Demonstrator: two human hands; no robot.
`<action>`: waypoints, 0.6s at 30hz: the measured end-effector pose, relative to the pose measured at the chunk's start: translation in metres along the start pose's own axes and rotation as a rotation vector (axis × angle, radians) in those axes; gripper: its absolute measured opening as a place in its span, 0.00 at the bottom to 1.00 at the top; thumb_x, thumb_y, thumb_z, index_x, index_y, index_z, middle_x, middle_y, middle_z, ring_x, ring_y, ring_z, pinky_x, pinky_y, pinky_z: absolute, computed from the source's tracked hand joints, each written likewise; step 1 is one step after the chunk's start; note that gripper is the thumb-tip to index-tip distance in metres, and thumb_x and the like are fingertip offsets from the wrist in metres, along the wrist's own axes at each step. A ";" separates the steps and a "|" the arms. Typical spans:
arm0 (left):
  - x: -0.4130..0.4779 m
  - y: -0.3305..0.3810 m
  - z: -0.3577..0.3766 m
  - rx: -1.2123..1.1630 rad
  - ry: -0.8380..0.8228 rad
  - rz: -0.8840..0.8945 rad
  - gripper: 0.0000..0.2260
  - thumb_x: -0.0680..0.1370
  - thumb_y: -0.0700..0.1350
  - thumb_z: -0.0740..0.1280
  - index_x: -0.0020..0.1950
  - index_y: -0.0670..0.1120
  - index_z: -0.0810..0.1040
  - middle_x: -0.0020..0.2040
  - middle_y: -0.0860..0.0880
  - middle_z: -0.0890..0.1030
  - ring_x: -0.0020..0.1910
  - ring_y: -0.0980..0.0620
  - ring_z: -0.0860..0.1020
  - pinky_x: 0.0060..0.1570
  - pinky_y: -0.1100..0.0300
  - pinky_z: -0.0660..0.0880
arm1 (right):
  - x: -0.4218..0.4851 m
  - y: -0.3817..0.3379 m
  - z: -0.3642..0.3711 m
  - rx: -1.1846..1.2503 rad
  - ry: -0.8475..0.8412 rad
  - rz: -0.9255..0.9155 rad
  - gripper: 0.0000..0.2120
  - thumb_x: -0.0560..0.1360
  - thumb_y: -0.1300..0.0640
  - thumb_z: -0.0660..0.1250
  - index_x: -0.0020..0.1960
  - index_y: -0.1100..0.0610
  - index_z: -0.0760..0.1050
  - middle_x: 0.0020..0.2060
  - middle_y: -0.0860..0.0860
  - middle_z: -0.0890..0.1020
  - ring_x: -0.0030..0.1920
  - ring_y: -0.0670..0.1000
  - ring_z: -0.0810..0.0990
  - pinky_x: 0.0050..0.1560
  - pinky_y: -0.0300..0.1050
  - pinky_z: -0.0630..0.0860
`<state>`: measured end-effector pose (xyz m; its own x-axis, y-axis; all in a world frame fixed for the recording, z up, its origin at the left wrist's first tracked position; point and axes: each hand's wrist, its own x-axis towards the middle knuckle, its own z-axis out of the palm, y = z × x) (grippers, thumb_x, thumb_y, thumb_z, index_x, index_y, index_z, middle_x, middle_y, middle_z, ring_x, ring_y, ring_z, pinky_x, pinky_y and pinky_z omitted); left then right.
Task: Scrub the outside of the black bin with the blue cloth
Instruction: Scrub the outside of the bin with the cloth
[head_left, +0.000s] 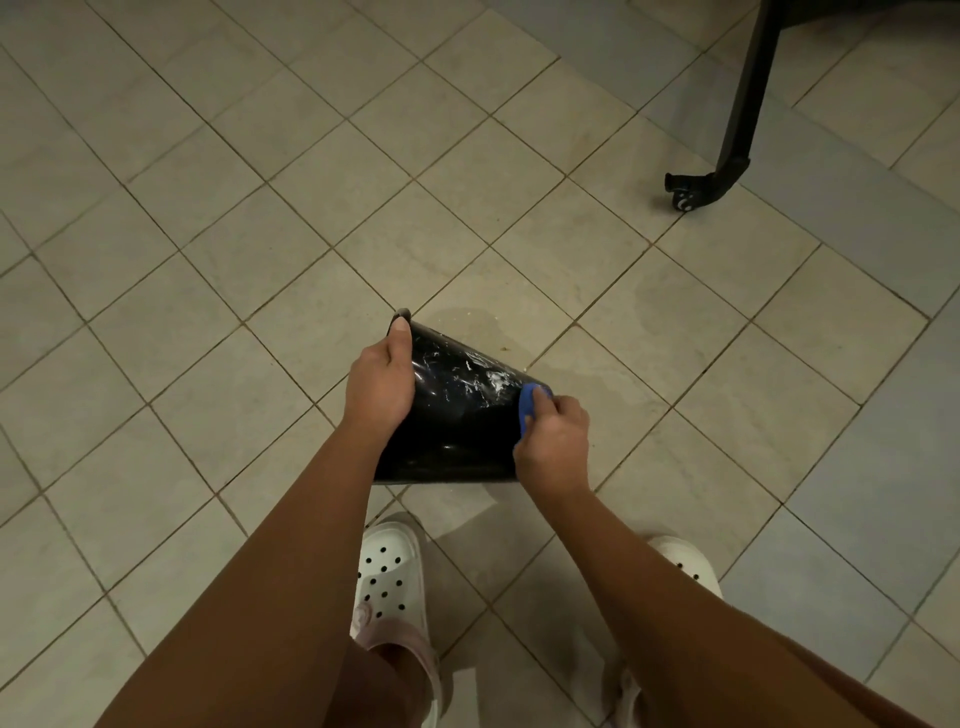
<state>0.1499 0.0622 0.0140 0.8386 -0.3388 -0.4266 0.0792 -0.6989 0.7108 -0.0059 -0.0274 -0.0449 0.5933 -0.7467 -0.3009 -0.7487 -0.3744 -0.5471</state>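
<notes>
Two hands flank the glossy black plastic bin (457, 415): left hand (382, 382) grips its far-left edge, right hand (553, 441) clutches the crumpled blue cloth (530, 408) against its right side.

- the black bin (462, 415) shows only its outer wall; its opening and inside cannot be seen, and the left hand (379, 384) with its wrist covers one edge.
- the left hand's fingers are out of sight behind the bin; only the thumb shows.
- most of the blue cloth (529, 402) is buried in the right hand (553, 441), which also hides the bin's narrow end.
- the black leg (748, 104) with a wheel (683, 200) is cut off by the top edge; what it carries cannot be told.
- the right shoe (685, 561) lies mostly under the right forearm.
- specks on the floor (208, 260) beside the bin are too small to identify.
</notes>
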 end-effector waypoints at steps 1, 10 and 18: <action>0.000 -0.002 -0.001 -0.011 0.005 -0.009 0.28 0.84 0.60 0.48 0.57 0.43 0.80 0.51 0.42 0.82 0.54 0.44 0.79 0.61 0.45 0.74 | 0.002 0.001 0.000 -0.014 0.013 -0.062 0.23 0.72 0.65 0.63 0.67 0.62 0.69 0.58 0.60 0.73 0.59 0.59 0.69 0.57 0.46 0.70; 0.000 0.002 0.002 0.035 -0.007 0.013 0.29 0.84 0.60 0.48 0.57 0.40 0.80 0.51 0.41 0.82 0.53 0.43 0.79 0.59 0.46 0.75 | 0.006 0.003 -0.005 -0.014 -0.090 0.162 0.22 0.71 0.65 0.61 0.65 0.61 0.68 0.54 0.59 0.70 0.56 0.59 0.70 0.56 0.49 0.73; -0.002 -0.004 0.001 0.019 -0.026 0.050 0.28 0.84 0.60 0.50 0.55 0.42 0.81 0.50 0.42 0.83 0.53 0.43 0.80 0.60 0.44 0.75 | 0.017 0.007 -0.009 -0.083 -0.094 -0.012 0.21 0.72 0.64 0.62 0.64 0.61 0.71 0.54 0.61 0.75 0.55 0.61 0.72 0.53 0.52 0.74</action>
<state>0.1473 0.0645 0.0115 0.8270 -0.3894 -0.4056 0.0275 -0.6924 0.7210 -0.0037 -0.0480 -0.0468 0.6247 -0.6884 -0.3685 -0.7608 -0.4305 -0.4856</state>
